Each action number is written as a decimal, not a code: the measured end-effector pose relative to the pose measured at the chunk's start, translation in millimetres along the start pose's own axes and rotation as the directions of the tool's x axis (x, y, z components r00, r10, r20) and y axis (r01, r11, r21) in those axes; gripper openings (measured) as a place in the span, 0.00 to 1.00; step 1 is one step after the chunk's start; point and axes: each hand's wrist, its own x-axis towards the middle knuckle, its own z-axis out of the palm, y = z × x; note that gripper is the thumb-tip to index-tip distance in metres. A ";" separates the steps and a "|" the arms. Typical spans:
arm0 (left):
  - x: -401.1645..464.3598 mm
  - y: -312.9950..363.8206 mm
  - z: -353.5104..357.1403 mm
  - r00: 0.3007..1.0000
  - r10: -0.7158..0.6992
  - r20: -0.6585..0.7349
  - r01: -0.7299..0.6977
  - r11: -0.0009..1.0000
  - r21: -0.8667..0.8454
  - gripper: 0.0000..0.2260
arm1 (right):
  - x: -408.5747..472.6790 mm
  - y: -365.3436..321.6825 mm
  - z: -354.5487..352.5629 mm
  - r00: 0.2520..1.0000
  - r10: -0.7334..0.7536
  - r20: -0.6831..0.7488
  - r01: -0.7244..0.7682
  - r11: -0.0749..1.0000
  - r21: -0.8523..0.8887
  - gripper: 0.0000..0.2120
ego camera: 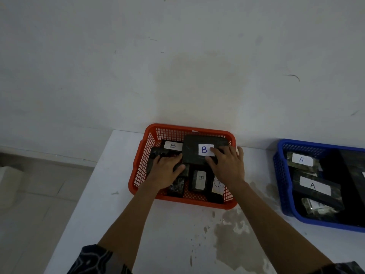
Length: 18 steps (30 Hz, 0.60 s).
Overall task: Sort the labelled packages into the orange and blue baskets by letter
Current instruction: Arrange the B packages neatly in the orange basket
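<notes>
Inside the orange basket (pixel 140 167), both hands are lying flat — left hand (pixel 165 171) and right hand (pixel 227 165) resting with relaxed fingers on the big B package (pixel 195 153); A packages (pixel 314 186) are sitting in the blue basket (pixel 280 186).

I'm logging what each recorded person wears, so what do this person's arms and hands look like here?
Both hands, left hand and right hand, are bare: no gloves, rings or watch show. The forearms are uncovered too. At the bottom edge each arm comes out of a dark patterned sleeve, navy with pale swirling lines.
</notes>
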 end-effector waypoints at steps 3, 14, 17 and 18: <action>4.1 0.9 -2.6 1.000 -0.019 0.001 0.019 1.000 0.017 0.24 | -5.6 4.6 2.1 0.997 -0.032 0.069 0.037 0.997 -0.068 0.26; -18.5 -38.0 -19.0 0.999 0.017 -0.045 -0.015 0.999 0.045 0.25 | -6.8 5.7 -0.4 0.993 -0.056 0.103 0.062 0.997 -0.056 0.29; -21.8 -33.0 -19.4 0.994 0.033 -0.108 -0.031 0.999 0.018 0.28 | -13.1 5.7 -0.8 0.998 -0.058 0.016 0.056 0.994 0.094 0.28; -23.5 -30.9 -19.2 0.985 0.050 -0.167 -0.047 0.999 0.023 0.28 | -16.6 5.6 0.4 0.998 -0.059 -0.009 0.060 0.990 0.130 0.28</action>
